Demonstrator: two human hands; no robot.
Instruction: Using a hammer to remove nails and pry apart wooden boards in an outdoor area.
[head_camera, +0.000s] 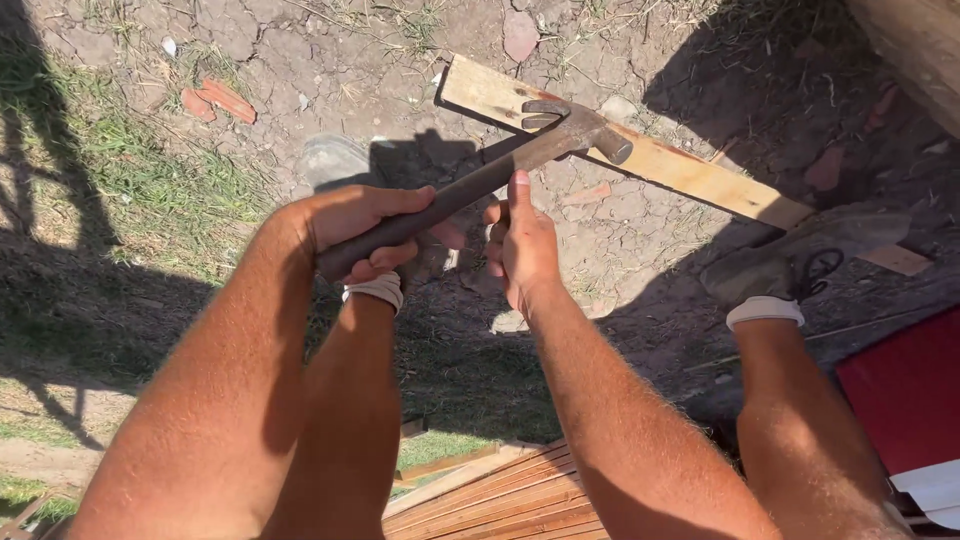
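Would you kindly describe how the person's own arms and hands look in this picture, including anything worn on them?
Both forearms are bare to the bottom of the frame, with no sleeves showing, and carry fine hair. The left hand and the right hand wear no gloves; no watch, ring or wristband can be seen. Strong sunlight falls on them and casts sharp shadows on the cracked ground.
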